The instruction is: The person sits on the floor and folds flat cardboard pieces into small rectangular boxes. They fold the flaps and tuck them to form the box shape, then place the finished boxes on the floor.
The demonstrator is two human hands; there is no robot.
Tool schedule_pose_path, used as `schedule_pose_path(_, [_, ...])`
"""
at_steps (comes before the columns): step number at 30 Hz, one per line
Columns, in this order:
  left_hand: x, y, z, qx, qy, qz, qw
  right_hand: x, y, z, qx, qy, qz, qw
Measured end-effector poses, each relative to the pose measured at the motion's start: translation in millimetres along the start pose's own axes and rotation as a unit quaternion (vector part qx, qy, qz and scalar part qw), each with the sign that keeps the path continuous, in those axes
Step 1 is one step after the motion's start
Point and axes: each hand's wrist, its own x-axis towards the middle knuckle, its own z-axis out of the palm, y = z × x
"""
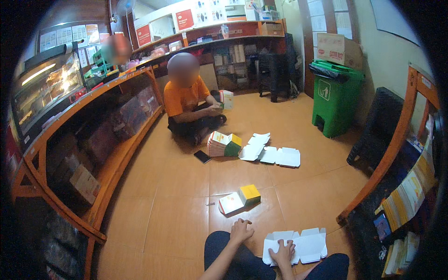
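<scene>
My right hand (282,253) presses down on an unfolded white carton blank (311,246), its fingers spread over one panel. The blank lies flat on the floor between my legs, plain side up, with its flaps sticking out. Just above my left knee, my left hand (241,230) hovers with bent, parted fingers and nothing in them. Beyond it on the floor lies a folded yellow-and-white box (249,195), its lid tipped toward me.
Across from me a person (186,100) in an orange shirt sits holding a carton. Near them are nested boxes (220,144), more white blanks (288,157) and a phone (202,156). A green bin (333,105) and orange-framed shelving (126,165) stand at the sides.
</scene>
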Motion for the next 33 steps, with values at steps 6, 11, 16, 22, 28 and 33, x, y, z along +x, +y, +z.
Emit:
schedule_pose_path(6, [-2.4, -11.2, 54.0, -0.272, -0.145, 0.048, 0.95, -17.0, -18.0, 24.1, -0.089, -0.024, 0.06, 0.994])
schedule_pose_path(11, [-20.8, 3.1, 99.3, -0.361, -0.196, -0.072, 0.909, -16.2, -16.0, 23.9, -0.013, 0.006, -0.002, 1.0])
schedule_pose_path(16, [-39.0, 18.0, 87.0, -0.492, -0.155, -0.127, 0.847, -12.8, -24.4, 5.5, 0.038, 0.029, -0.032, 0.998])
schedule_pose_path(22, [-34.2, 26.8, 65.8, -0.534, -0.222, -0.168, 0.798, -6.2, -23.5, -5.5, 0.04, 0.121, -0.091, 0.988])
schedule_pose_path(28, [-48.1, 56.1, 58.5, -0.494, -0.279, -0.238, 0.788, -10.6, -24.9, -24.1, 0.1, 0.09, -0.056, 0.989])
schedule_pose_path(33, [-51.3, 60.6, 62.7, -0.499, -0.267, -0.249, 0.786, -11.3, -23.2, -27.6, 0.183, 0.052, -0.034, 0.981])
